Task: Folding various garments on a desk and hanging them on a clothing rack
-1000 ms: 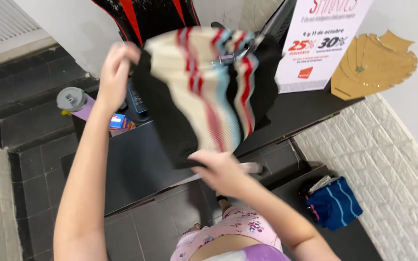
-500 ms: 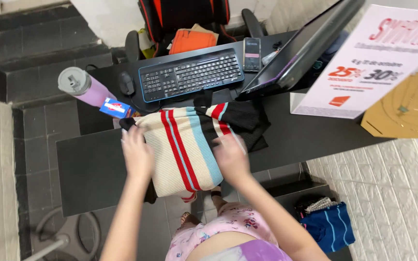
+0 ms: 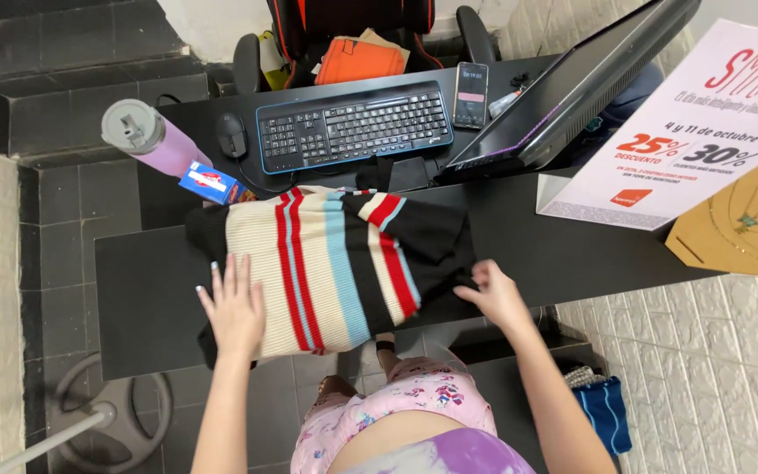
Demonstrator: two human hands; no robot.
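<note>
Striped sweater (image 3: 331, 268) lies spread flat on the black bench (image 3: 146, 290), just below the keyboard (image 3: 353, 127): cream body, red, light-blue and black vertical bands, black edges. I see my left hand (image 3: 237, 307) pressed flat on its cream side, fingers spread wide. My right hand (image 3: 497, 294) touches the black right edge, fingers loosely curled.

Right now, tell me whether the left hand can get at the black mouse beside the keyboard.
Probably yes. The left hand lies flat on the striped garment, and the mouse sits beyond it on the desk's far level. Only the small blue and red box stands near that line, off to the side.
</note>
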